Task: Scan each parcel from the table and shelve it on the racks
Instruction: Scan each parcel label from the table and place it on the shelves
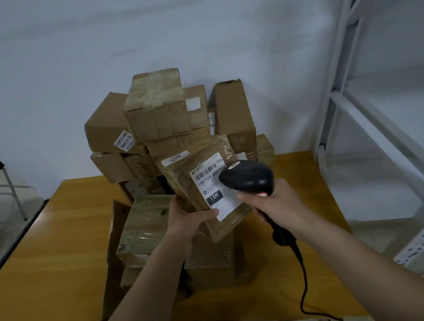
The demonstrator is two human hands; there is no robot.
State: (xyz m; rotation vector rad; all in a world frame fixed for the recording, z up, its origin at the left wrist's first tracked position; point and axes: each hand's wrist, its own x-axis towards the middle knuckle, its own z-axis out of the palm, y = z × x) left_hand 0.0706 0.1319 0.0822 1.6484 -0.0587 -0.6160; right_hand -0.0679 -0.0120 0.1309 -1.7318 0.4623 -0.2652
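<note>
Both forearms reach in from the bottom edge. Largest item: white rack (378, 95), right of the table (54, 257). Stack of boxes (159, 118) sits on the table against the wall. My left hand (186, 217) grasps the parcel (209, 185) by its lower left edge, tilted, label up, above the stack. My right hand (276, 203) is clenched round the scanner (247, 178) handle; its head hovers over the label.

I see brown cardboard parcels (155, 108), white barcode label (216, 187), black corded scanner (247, 178), yellow wooden table (53, 254), white metal rack (359, 81).
</note>
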